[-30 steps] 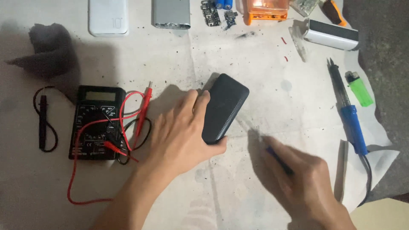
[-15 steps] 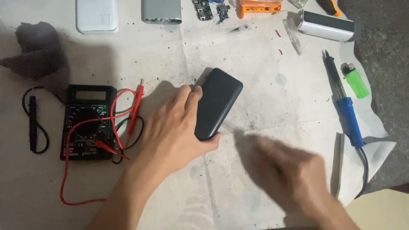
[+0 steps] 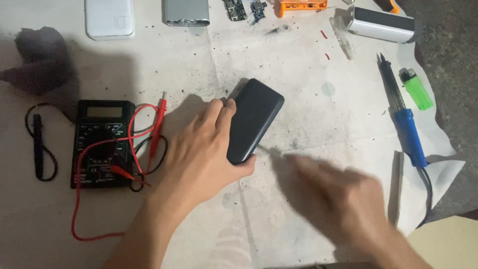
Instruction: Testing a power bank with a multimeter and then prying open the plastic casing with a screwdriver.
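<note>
A black power bank (image 3: 256, 117) lies tilted on the stained white paper in the middle of the table. My left hand (image 3: 199, 149) grips its left edge, fingers on top and thumb under its near corner. My right hand (image 3: 343, 199) is motion-blurred at the lower right, fingers closed. A thin tool tip (image 3: 269, 150) pokes out of it, almost touching the power bank's near right edge.
A black multimeter (image 3: 99, 144) with red and black leads sits to the left. A blue-handled soldering iron (image 3: 408, 129) and a green lighter (image 3: 416, 88) lie to the right. White (image 3: 108, 17) and silver (image 3: 186, 11) power banks, circuit boards (image 3: 239, 7) and an orange part (image 3: 298, 5) line the far edge.
My right hand has moved up and left with the thin tool, closer to the power bank's near end. My left hand keeps its hold on the power bank.
</note>
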